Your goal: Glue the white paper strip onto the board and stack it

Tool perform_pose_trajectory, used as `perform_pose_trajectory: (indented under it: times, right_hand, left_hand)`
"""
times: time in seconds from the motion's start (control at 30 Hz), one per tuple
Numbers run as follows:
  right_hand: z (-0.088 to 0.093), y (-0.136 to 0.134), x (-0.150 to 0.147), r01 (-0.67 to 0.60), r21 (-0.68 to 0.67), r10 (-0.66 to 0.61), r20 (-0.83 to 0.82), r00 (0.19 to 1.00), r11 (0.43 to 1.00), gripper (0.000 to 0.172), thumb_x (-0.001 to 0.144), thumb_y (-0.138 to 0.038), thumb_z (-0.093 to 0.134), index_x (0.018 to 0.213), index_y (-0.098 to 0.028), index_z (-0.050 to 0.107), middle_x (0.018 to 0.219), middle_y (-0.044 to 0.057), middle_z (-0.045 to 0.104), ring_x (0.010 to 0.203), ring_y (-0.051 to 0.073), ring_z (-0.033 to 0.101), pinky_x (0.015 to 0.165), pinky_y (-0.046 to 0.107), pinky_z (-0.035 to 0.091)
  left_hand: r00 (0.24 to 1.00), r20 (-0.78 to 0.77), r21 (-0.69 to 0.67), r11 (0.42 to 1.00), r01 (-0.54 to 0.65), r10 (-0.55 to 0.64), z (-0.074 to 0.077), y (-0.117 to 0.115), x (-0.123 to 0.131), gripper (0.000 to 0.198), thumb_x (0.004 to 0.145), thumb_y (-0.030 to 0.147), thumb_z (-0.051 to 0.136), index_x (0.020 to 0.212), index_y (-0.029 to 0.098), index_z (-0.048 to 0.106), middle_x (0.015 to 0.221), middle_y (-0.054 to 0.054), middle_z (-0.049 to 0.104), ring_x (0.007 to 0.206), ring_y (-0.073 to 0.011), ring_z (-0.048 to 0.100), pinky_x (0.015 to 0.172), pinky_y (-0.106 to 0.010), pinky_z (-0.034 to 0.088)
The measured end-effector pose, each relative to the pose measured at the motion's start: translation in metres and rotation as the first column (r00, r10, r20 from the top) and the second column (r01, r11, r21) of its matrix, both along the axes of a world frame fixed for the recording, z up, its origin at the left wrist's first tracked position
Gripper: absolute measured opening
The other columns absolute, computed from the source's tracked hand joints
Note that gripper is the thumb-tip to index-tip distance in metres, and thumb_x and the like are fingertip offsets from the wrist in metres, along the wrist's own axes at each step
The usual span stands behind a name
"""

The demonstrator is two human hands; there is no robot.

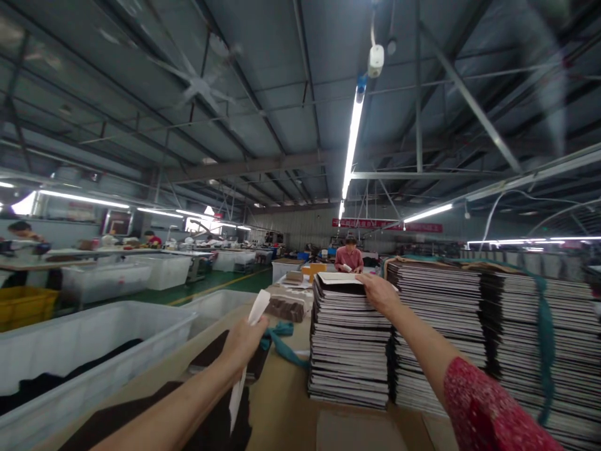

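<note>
My left hand (246, 338) is closed around a long white strip (259, 307). The strip sticks out above the fist and hangs below it. Beneath this hand lie dark fabric pieces (206, 360) and a teal cloth band (286, 351). My right hand (378, 293) reaches to the top of a tall stack of dark, pale-edged panels (350, 344). Its fingers are closed at the right edge of the pale top panel (339, 277); the thumb is mostly hidden.
More tall stacks (439, 313) stand on the right, one wrapped with a teal band (544, 351). White plastic bins (117, 313) line the left. Ahead, a person in a red top (348, 258) works at the table. Folded dark pieces (286, 307) lie mid-table.
</note>
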State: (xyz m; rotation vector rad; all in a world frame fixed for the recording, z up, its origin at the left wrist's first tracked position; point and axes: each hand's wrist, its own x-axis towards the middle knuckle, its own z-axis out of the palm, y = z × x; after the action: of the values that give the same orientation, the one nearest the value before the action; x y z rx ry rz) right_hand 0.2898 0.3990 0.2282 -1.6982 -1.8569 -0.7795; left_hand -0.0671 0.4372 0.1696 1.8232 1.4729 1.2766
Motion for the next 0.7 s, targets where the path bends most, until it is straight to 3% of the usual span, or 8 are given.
perform_pose_trajectory:
  times: [0.2, 0.37, 0.53, 0.7]
  right_hand:
    - [-0.004, -0.002, 0.008, -0.077, -0.095, 0.072, -0.056, 0.996, 0.992, 0.022, 0.096, -0.026, 0.062, 0.114, -0.015, 0.061, 0.124, 0.009, 0.056, 0.116, 0.027, 0.053, 0.100, 0.050, 0.043]
    - [0.010, -0.014, 0.016, -0.113, -0.113, 0.088, -0.205, 0.975, 0.987, 0.033, 0.095, -0.029, 0.063, 0.125, -0.016, 0.055, 0.130, 0.010, 0.053, 0.116, 0.027, 0.053, 0.099, 0.050, 0.044]
    - [0.016, -0.043, 0.040, 0.049, -0.061, -0.069, -0.400, 0.914, 0.997, 0.029, 0.099, -0.035, 0.056, 0.121, -0.015, 0.057, 0.120, 0.009, 0.058, 0.105, 0.024, 0.058, 0.092, 0.045, 0.049]
    - [-0.005, -0.078, 0.062, 0.194, -0.080, -0.209, -0.453, 0.867, 0.978, 0.028, 0.100, -0.041, 0.053, 0.103, -0.015, 0.063, 0.100, 0.006, 0.064, 0.090, 0.020, 0.063, 0.085, 0.040, 0.051]
  left_hand:
    - [0.998, -0.055, 0.012, 1.000, -0.014, 0.015, 0.011, 0.013, 0.022, 0.029, 0.092, 0.041, 0.057, 0.084, 0.014, 0.062, 0.070, 0.001, 0.058, 0.071, -0.0163, 0.060, 0.072, -0.034, 0.051]
    - [0.995, 0.028, -0.066, 0.993, 0.096, -0.094, 0.022, 0.021, 0.062, 0.033, 0.094, 0.043, 0.054, 0.087, 0.012, 0.062, 0.072, 0.001, 0.060, 0.062, -0.0129, 0.059, 0.063, -0.029, 0.053]
    - [0.977, 0.152, -0.072, 0.984, 0.162, -0.150, 0.036, 0.028, 0.106, 0.030, 0.096, 0.040, 0.052, 0.103, 0.012, 0.060, 0.085, -0.002, 0.063, 0.071, -0.0148, 0.063, 0.065, -0.030, 0.055]
    - [0.967, 0.177, -0.044, 0.980, 0.195, -0.184, 0.051, 0.038, 0.132, 0.029, 0.094, 0.040, 0.055, 0.103, 0.013, 0.061, 0.092, -0.004, 0.064, 0.079, -0.0167, 0.063, 0.073, -0.035, 0.055]
